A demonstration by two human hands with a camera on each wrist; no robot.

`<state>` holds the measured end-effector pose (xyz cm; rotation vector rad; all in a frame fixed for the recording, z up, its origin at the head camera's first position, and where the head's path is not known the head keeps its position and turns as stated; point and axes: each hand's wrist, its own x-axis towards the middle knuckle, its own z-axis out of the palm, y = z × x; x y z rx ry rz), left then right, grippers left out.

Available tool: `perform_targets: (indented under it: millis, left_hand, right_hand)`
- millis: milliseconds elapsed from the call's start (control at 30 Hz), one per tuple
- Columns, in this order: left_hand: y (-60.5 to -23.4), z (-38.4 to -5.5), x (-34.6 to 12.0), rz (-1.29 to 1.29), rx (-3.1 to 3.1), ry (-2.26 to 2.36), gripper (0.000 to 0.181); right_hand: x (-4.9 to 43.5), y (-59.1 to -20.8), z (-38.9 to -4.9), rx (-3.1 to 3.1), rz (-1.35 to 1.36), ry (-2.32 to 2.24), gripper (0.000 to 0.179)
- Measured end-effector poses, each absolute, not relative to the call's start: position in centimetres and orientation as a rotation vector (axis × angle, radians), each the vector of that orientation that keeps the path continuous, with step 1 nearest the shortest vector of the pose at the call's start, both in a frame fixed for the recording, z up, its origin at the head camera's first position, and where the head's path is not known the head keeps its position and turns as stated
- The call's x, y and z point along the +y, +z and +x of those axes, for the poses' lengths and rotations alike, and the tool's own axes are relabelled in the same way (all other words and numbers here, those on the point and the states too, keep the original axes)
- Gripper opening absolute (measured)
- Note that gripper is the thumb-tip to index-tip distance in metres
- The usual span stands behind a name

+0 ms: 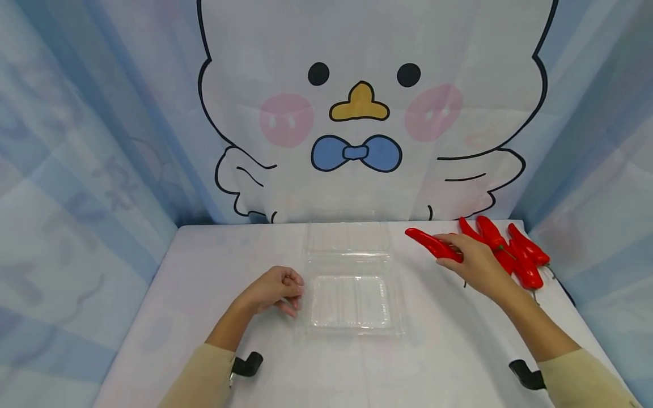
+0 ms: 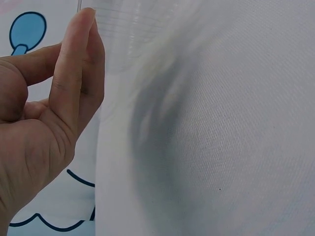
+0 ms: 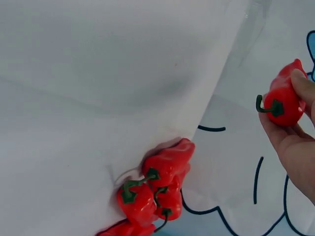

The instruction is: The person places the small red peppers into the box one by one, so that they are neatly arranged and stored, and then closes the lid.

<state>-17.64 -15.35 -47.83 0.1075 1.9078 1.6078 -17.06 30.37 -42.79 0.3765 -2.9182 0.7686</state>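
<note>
A red chili pepper (image 1: 425,241) with a green stem is held in my right hand (image 1: 471,263), between thumb and fingers, raised over the right part of the table. In the right wrist view the pepper's (image 3: 283,98) stem end faces the camera. A clear plastic clamshell box (image 1: 351,300) lies with its lid folded back at the middle of the table, nothing in it. My left hand (image 1: 272,292) is at the box's left edge, fingers loosely bent. In the left wrist view its fingertips are close to the rim; whether they touch it is unclear.
Several more red chili peppers (image 1: 522,260) lie in a heap at the table's back right corner, next to my right forearm. A white cloth covers the table (image 1: 204,294). Behind it hangs a curtain (image 1: 357,198) with a cartoon face.
</note>
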Motion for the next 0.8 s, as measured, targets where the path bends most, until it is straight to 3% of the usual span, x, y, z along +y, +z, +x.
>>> perform_targets:
  millis: [800]
  left_hand:
    - [-47.7,-17.7,-15.4,0.117,1.902,1.610,0.014]
  right_hand:
    - [26.5,-40.7,-18.1,-2.969,0.495,0.808,0.061]
